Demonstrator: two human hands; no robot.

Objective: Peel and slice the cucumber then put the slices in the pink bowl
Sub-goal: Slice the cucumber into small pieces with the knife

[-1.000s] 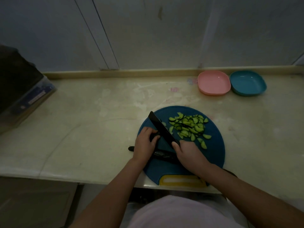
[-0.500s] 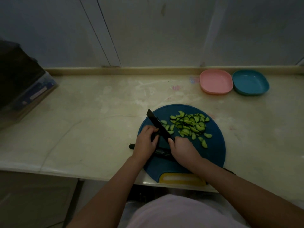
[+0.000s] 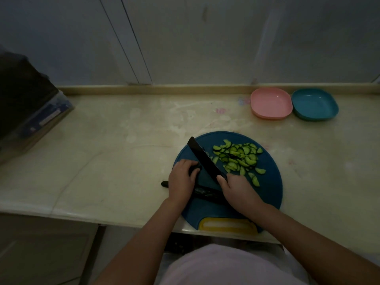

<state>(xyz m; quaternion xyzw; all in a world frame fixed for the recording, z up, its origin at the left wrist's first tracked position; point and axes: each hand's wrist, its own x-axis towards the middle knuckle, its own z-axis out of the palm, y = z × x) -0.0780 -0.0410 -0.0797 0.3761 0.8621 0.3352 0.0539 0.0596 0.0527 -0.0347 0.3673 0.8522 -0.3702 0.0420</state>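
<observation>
My right hand (image 3: 238, 189) grips the black knife (image 3: 205, 159), its blade against the cucumber stub (image 3: 195, 168) pinched by my left hand (image 3: 181, 178); slices (image 3: 238, 157) heap just beside on the blue board (image 3: 271, 194) — the pink bowl (image 3: 271, 103) sits well apart.

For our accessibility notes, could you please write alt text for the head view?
Right hand holds a black knife over a blue cutting board; left hand grips the cucumber end beside cut slices. The pink bowl is empty.

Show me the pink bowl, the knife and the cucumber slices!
pink bowl (image 3: 271, 102): head view, on its inside floor.
knife (image 3: 206, 159): head view, middle of the black blade.
cucumber slices (image 3: 239, 156): head view, middle of the pile.
</observation>
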